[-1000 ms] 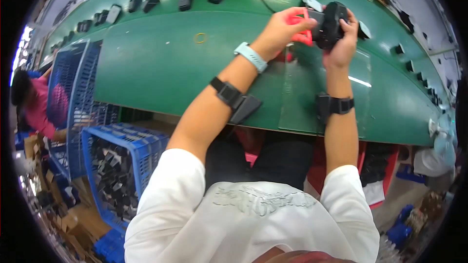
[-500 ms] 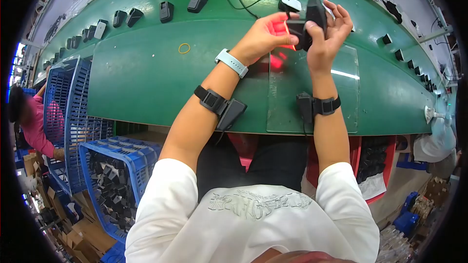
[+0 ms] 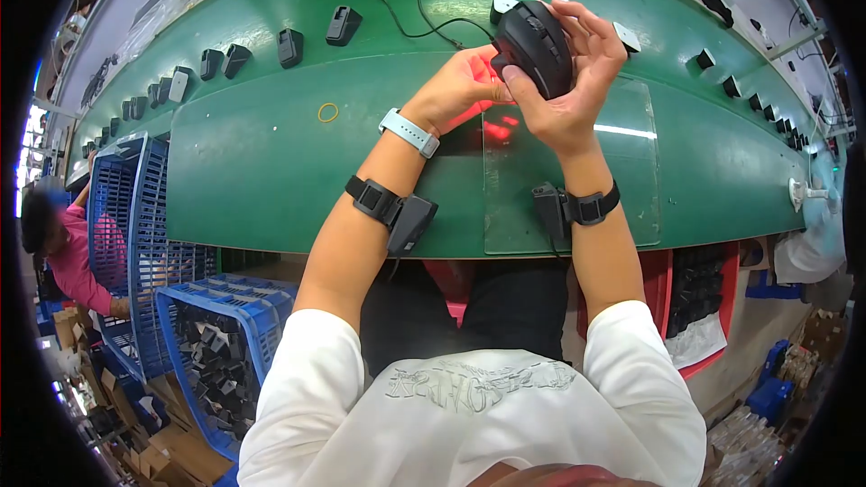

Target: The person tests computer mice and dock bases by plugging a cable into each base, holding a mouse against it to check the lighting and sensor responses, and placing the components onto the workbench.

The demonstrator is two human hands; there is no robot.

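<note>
A black computer mouse (image 3: 538, 52) is raised above the table, tilted with its buttons and scroll wheel showing. My right hand (image 3: 577, 81) is closed around its right side, thumb across the lower edge. My left hand (image 3: 460, 90), with a light blue watch band on the wrist, is at the mouse's lower left with fingers curled in. Red light glows on those fingers; whatever they hold is hidden. Red spots also fall on the clear sheet (image 3: 577, 207) below. Behind the mouse stands a white-topped black block (image 3: 502, 7).
Several black slotted blocks (image 3: 290, 48) line the far side of the green table (image 3: 271, 189). A black cable (image 3: 419, 0) and a yellow rubber band (image 3: 327, 112) lie on it. A blue crate (image 3: 225, 293) of black parts stands lower left, near a person in pink (image 3: 72, 252).
The mouse has turned so its top faces me, and both hands have shifted slightly left. My left hand has moved partly behind it, hiding the dark piece seen between the hands.
</note>
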